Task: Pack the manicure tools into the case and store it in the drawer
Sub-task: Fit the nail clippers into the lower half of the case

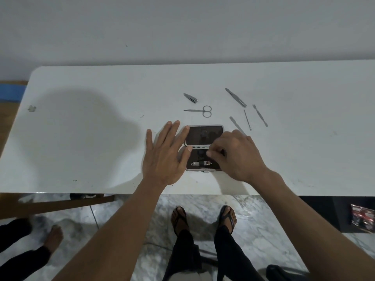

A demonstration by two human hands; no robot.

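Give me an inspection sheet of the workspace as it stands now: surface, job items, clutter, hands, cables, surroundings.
Surface: white table, a few small marks and a smudge near its left edge.
Job's things: case lies open; one nail clipper sits in its lower half. Loose on the table behind it: small clipper, scissors, tweezers, three thin tools. Drawer: not seen.
Clutter: nothing seen.
Hands: left hand flat, fingers straight, at the case's left edge; right hand over the lower half, fingers curled; what it holds is hidden.
Cables: thin cord on the floor.
Surroundings: marble floor, a second person's feet lower left.
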